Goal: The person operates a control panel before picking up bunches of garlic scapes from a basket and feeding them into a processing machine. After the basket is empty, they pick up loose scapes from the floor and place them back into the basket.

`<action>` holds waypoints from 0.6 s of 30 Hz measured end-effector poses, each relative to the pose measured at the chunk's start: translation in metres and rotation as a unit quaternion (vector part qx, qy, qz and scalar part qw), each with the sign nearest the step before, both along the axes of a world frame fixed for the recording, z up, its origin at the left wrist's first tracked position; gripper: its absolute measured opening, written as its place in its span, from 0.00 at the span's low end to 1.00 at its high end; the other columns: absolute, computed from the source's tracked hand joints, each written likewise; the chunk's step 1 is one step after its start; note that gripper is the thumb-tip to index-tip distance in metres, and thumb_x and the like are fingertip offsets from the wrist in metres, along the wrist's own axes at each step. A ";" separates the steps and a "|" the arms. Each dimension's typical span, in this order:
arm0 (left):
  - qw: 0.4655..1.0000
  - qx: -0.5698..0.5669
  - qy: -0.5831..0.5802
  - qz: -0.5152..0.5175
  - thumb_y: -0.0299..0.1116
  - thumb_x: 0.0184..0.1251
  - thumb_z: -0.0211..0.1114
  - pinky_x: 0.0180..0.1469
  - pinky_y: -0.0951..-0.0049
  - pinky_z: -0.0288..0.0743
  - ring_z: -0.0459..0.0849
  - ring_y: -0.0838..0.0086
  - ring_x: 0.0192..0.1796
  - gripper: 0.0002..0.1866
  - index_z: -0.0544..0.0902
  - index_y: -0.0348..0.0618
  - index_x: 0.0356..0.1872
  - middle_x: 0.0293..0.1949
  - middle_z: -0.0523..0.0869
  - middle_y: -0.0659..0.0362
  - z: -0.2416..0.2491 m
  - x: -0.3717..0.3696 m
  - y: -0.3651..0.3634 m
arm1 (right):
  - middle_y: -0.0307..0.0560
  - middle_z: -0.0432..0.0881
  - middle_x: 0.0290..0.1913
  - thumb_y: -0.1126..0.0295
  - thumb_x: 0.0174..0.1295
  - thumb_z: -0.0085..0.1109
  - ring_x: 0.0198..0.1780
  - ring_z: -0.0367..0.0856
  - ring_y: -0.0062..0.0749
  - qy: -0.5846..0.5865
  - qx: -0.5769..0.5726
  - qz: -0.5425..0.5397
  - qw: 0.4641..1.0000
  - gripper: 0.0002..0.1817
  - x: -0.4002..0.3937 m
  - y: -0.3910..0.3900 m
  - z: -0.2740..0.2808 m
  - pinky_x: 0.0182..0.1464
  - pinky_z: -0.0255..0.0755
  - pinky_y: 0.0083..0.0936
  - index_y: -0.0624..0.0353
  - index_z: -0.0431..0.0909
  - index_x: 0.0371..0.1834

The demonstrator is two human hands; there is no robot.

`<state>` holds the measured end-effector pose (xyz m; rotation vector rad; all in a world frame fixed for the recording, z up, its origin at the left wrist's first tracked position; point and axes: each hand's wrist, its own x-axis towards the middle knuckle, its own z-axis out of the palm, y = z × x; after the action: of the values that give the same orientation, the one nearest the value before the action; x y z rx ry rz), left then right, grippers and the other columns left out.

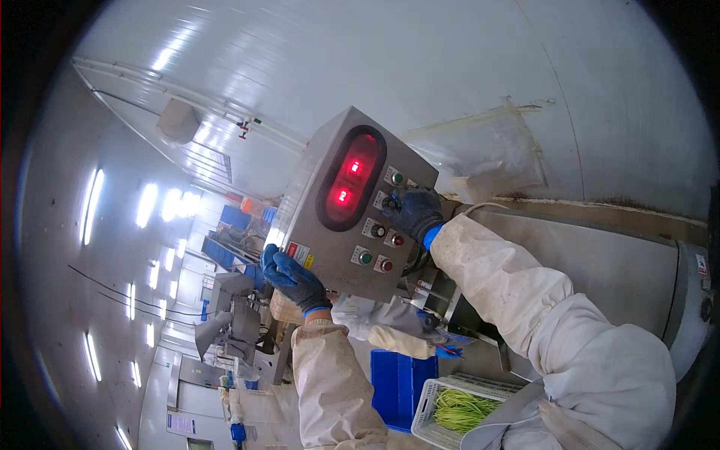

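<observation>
A grey metal control box (pixel 351 259) with a red lit display (pixel 350 178) and several labelled buttons and knobs stands tilted in front of me. My right hand (pixel 415 212), in a dark blue glove, has its fingers closed at a black selector knob (pixel 388 203) on the panel. Part of the knob and the buttons beside it are hidden by that hand. My left hand (pixel 294 283), in a blue and black glove, grips the box's lower left edge near a red and yellow warning label (pixel 298 253).
Below the box are a blue crate (pixel 394 390) and a white basket (pixel 424 416) holding long green stalks (pixel 463 410). Another person's gloved hand (pixel 448 351) shows close to them. A large metal machine housing (pixel 585 262) lies to the right; other machinery (pixel 236 322) stands farther back.
</observation>
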<state>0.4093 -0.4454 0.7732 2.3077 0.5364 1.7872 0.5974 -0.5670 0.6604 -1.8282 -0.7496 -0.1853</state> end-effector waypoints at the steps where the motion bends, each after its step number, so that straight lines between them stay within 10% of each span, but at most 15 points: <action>1: 1.000 0.000 0.000 0.000 0.43 0.72 0.45 0.59 0.63 0.61 0.72 0.60 0.52 0.21 0.71 0.31 0.48 0.48 0.74 0.47 0.000 0.000 0.000 | 0.47 0.81 0.29 0.51 0.50 0.58 0.36 0.81 0.44 0.000 0.000 0.000 1.000 0.14 0.000 0.000 0.000 0.44 0.69 0.43 0.48 0.80 0.28; 18: 1.000 0.005 -0.003 -0.004 0.41 0.72 0.45 0.59 0.63 0.60 0.71 0.60 0.52 0.20 0.71 0.31 0.48 0.48 0.74 0.47 -0.001 0.001 0.004 | 0.48 0.81 0.29 0.52 0.50 0.57 0.35 0.80 0.44 -0.008 0.009 -0.004 1.000 0.14 0.002 0.004 -0.004 0.42 0.69 0.44 0.49 0.79 0.26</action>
<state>0.4100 -0.4419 0.7720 2.3059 0.5173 1.7976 0.5994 -0.5627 0.6567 -1.8146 -0.7499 -0.2125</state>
